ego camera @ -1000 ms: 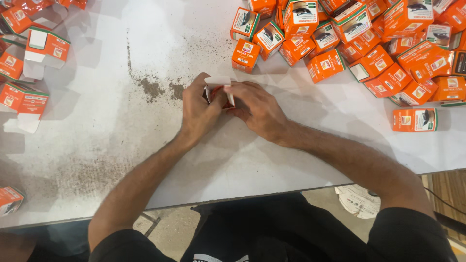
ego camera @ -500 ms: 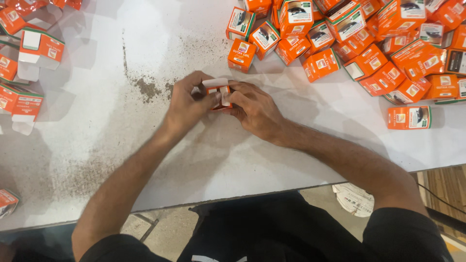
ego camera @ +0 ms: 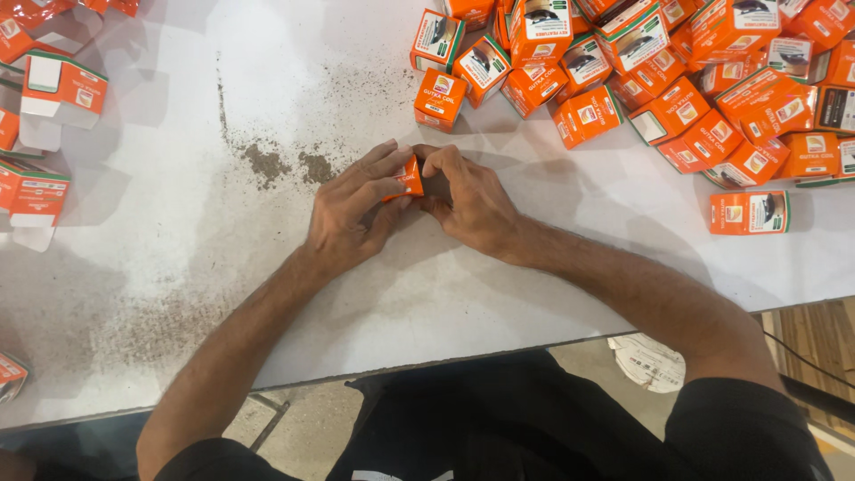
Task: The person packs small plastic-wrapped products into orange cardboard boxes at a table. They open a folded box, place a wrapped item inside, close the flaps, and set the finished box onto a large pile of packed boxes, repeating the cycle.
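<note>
The small orange carton (ego camera: 410, 178) is the one thing I have in hand, but going by size, the white table (ego camera: 499, 294) comes first: it fills most of the view, scuffed, with a dark gritty smear (ego camera: 285, 165) just to the left of my hands. Its near edge runs across the lower part of the view, and my dark clothing shows below it.

Next is the heap of finished orange boxes (ego camera: 659, 80) crowding the table's far right corner, lying at all angles and many of them touching. One closed orange box (ego camera: 749, 212) lies alone on its side near the right edge, apart from the heap. Along the left edge lie several unfolded orange cartons with white flaps (ego camera: 62, 85), well apart from my hands.

My forearms come in from the bottom and meet near the middle of the table. My left hand (ego camera: 352, 214) lies with its fingers stretched forward and curled over the small carton from the left, the thumb tucked under. My right hand (ego camera: 468, 200) is bent into a tight hook, its fingertips pressing against the carton's right side. Both hands close around it, so only a sliver of orange shows between them. I cannot tell whether it rests on the table or is held just above.
</note>
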Demonstrator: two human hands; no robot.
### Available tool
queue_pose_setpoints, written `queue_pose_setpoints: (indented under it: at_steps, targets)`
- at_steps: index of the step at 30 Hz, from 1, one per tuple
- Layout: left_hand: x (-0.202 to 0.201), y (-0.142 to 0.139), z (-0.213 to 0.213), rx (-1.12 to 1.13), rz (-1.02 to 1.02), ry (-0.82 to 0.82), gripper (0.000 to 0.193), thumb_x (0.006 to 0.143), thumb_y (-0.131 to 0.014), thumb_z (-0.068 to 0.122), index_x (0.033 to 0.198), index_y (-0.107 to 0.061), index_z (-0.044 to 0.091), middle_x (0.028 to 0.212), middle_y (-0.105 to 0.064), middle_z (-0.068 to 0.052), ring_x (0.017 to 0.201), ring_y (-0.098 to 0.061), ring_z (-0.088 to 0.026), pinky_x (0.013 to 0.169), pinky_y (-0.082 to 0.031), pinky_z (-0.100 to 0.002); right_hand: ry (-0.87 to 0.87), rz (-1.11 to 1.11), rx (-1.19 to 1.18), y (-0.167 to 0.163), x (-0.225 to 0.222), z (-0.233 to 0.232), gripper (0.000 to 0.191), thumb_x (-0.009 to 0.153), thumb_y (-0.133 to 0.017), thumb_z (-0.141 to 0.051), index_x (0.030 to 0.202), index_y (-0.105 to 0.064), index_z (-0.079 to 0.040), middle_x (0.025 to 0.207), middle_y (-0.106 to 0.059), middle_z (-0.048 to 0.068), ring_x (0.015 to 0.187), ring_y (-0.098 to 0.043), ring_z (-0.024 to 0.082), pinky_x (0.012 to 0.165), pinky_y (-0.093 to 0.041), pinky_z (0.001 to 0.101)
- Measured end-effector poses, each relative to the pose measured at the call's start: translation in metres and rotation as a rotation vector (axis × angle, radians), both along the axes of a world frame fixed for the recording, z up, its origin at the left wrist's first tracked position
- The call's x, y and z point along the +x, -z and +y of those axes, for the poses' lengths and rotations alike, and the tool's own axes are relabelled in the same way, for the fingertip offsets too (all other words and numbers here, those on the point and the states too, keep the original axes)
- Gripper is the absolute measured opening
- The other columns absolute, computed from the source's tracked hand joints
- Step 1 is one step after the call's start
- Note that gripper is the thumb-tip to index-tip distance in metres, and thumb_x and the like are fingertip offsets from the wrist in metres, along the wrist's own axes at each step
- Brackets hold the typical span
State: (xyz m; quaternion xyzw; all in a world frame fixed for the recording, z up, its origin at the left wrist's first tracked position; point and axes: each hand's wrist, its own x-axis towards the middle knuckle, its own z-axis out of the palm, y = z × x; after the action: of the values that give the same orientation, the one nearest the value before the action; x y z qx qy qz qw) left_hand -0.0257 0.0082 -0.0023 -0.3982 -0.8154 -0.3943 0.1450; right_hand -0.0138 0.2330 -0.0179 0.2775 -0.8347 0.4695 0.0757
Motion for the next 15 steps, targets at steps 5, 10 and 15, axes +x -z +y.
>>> queue_pose_setpoints:
  at_steps: [5,10,15]
  targets:
    - [0.001,-0.009,-0.002,-0.176,0.231,0.106,0.038,0.09,-0.082,0.027,0.1,-0.059,-0.001,0.147,-0.053,-0.029,0.143,-0.048,-0.046,0.118,-0.044,-0.061,-0.014,0.096,-0.008,0.007,0.003,-0.001,0.064,0.087,-0.082,-0.003,0.138,-0.043,-0.005,0.137,-0.062,0.016,0.123,-0.066,0.04,0.099,-0.057,0.0443]
    - [-0.017,-0.03,-0.009,-0.121,0.24,0.046,0.022,0.09,-0.075,0.015,0.103,-0.065,0.001,0.142,-0.057,-0.025,0.135,-0.053,-0.046,0.113,-0.043,-0.061,0.003,0.403,0.184,-0.019,-0.004,0.005,0.072,0.086,-0.081,-0.003,0.146,-0.042,-0.009,0.138,-0.06,0.016,0.127,-0.061,0.037,0.105,-0.053,0.0465]
    - [-0.137,-0.022,0.012,-0.023,0.191,-0.229,0.012,0.103,-0.067,0.0,0.115,-0.067,-0.002,0.096,-0.067,-0.018,0.092,-0.066,-0.037,0.081,-0.053,-0.049,0.433,0.617,0.154,-0.057,-0.032,0.043,0.069,0.105,-0.082,-0.024,0.155,-0.035,-0.015,0.154,-0.038,0.017,0.144,-0.042,0.037,0.118,-0.037,0.0483]
